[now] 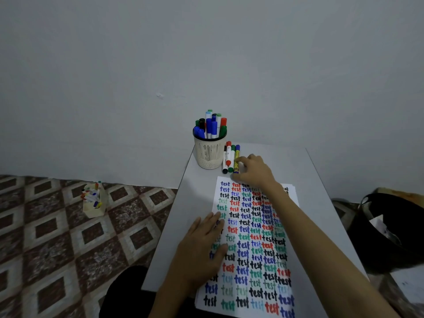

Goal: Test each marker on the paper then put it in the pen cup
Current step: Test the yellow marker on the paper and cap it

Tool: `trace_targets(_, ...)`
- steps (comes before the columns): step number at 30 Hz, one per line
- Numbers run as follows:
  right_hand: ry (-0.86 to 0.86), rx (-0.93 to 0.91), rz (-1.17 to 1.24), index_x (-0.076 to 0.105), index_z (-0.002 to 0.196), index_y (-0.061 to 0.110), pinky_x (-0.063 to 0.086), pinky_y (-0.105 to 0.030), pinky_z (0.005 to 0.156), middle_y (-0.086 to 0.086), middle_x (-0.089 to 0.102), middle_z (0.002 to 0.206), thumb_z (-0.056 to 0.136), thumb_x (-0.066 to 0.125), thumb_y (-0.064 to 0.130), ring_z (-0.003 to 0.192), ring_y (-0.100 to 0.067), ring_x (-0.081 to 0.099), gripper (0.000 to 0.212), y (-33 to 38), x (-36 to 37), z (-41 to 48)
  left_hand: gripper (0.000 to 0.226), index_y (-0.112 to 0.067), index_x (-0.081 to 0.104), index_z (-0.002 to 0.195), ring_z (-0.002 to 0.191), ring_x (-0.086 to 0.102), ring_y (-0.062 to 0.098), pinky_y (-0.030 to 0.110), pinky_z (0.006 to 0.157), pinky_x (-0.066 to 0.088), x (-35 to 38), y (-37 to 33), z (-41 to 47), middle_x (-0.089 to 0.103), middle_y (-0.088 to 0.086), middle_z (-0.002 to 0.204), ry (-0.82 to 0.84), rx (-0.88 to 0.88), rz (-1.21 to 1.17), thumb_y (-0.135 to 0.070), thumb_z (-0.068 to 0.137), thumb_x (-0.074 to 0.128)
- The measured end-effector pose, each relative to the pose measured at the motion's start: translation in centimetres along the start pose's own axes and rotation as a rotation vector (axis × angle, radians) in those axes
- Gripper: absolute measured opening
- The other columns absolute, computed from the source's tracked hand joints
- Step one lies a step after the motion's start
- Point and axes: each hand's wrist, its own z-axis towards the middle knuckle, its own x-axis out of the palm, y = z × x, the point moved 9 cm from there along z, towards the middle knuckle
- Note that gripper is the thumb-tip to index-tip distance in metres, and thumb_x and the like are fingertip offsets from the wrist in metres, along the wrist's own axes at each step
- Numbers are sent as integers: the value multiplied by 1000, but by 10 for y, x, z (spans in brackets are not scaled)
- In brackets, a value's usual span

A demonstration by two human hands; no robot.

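1. A white sheet of paper [250,249], filled with rows of the word "test" in black, blue, red and green, lies on the grey desk [321,214].
2. The left hand [202,249] rests flat, fingers straight, on the paper's left edge.
3. The right hand [254,171] is past the paper's far end, thumb and curled fingers pinching the yellow-barrelled marker with a blue cap [237,153].
4. That marker lies rightmost in a row of four on the desk, beside three white-barrelled markers [228,154], just right of the cream slotted plastic pen cup [209,154].
5. The cup holds a bunch of capped blue, green, red and black markers [211,126] upright.
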Motion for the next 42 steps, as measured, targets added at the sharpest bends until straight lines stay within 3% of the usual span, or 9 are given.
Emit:
trace_targets(6, -167, 50, 147, 62, 110, 9, 49, -33, 68, -8, 62, 94, 79, 70, 24, 85, -24, 59, 35, -2, -12, -13, 75, -27, 24, 148, 140, 8, -5, 15, 114, -3, -2, 1, 0, 11, -21, 153, -14, -20, -30, -66, 83, 19)
trace_targets(11, -409, 154, 385, 66, 110, 11, 53, -37, 69, -11, 63, 93, 86, 65, 23, 77, -24, 60, 27, -26, -28, -32, 78, -28, 24, 147, 136, 5, -10, 15, 114, -4, -4, 0, -1, 9, -23, 150, -20, -41, -20, -67, 80, 17)
trace_targets(16, -673, 291, 1075, 68, 101, 5, 59, -34, 63, -16, 66, 91, 90, 62, 13, 69, -24, 65, 15, -59, -45, -72, 83, -32, 17, 146, 126, -11, -20, 2, 100, -18, -7, -3, -1, 1, -28, 146, -8, -57, -7, -70, 73, 10)
trace_targets(19, -730, 246, 1342, 64, 98, 3, 57, -31, 57, -11, 64, 81, 93, 63, 25, 63, -21, 64, 23, -60, -63, -100, 84, -31, 20, 147, 129, -5, -17, 2, 100, -18, -6, -3, 0, 3, -27, 146, -2, -52, -21, -71, 73, 12)
trace_targets(25, -501, 62, 1428, 50, 97, 5, 50, -24, 43, -18, 69, 85, 101, 42, 29, 52, -19, 62, 25, -27, -72, -147, 83, -31, 33, 143, 131, 18, -6, 20, 112, 12, -14, -2, 1, 19, -27, 142, -68, -68, -185, -76, 74, 28)
trace_targets(29, -301, -18, 1388, 51, 100, 1, 51, -26, 45, -18, 70, 84, 99, 42, 30, 52, -20, 61, 30, 6, -56, -170, 70, -37, 37, 138, 127, 38, -1, 26, 103, 32, -28, -16, 5, 40, -20, 139, -140, -60, -371, -76, 79, 38)
trace_targets(32, -194, -43, 1442, 52, 100, 2, 51, -27, 46, -15, 70, 84, 93, 50, 30, 54, -21, 60, 30, 32, -45, -182, 54, -31, 51, 127, 98, 58, 1, 27, 83, 48, -31, -39, 13, 61, -14, 112, -117, 9, -472, -65, 87, 41)
trace_targets(36, -108, -80, 1303, 60, 96, 0, 43, -25, 41, -17, 61, 66, 84, 70, 13, 50, -19, 54, 20, 46, -34, -193, 29, -25, 58, 105, 60, 52, 4, 22, 56, 42, -30, -53, 14, 59, -13, 70, -124, 56, -480, -46, 98, 38)
trace_targets(42, -87, -100, 1260, 56, 89, -9, 44, -25, 42, -18, 60, 59, 83, 72, 19, 46, -24, 54, 33, 39, -36, -197, 27, -29, 50, 119, 50, 39, 4, 20, 52, 34, -12, -65, 6, 53, -5, 65, 4, 36, -536, -37, 100, 32)
